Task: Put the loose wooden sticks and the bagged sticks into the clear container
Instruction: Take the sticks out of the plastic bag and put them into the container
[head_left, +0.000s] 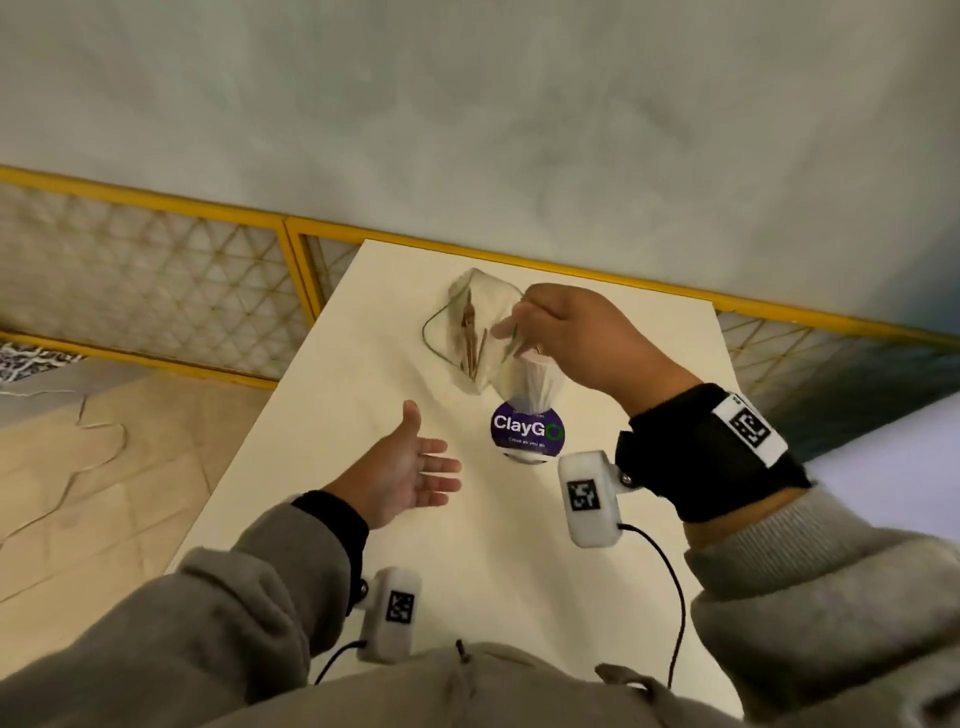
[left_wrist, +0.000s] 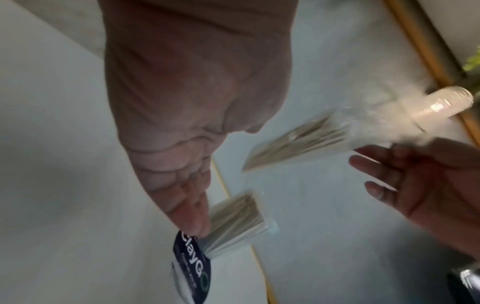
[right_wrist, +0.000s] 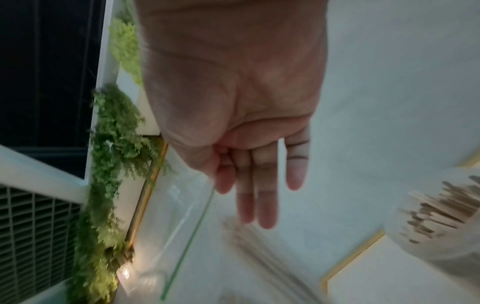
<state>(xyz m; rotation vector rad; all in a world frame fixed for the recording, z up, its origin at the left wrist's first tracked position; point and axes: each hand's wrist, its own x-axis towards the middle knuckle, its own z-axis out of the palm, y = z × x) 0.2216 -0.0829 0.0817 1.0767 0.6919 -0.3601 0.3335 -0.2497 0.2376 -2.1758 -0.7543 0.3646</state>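
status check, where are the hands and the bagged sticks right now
Left hand open, palm up, empty. Right hand pinching clear plastic bag of wooden sticks, lifted over white table. Clear container with purple label beneath, unobstructed.

The left hand stretches open above the ClayGo-labelled container of sticks, while the right hand pinches a stick-filled bag.
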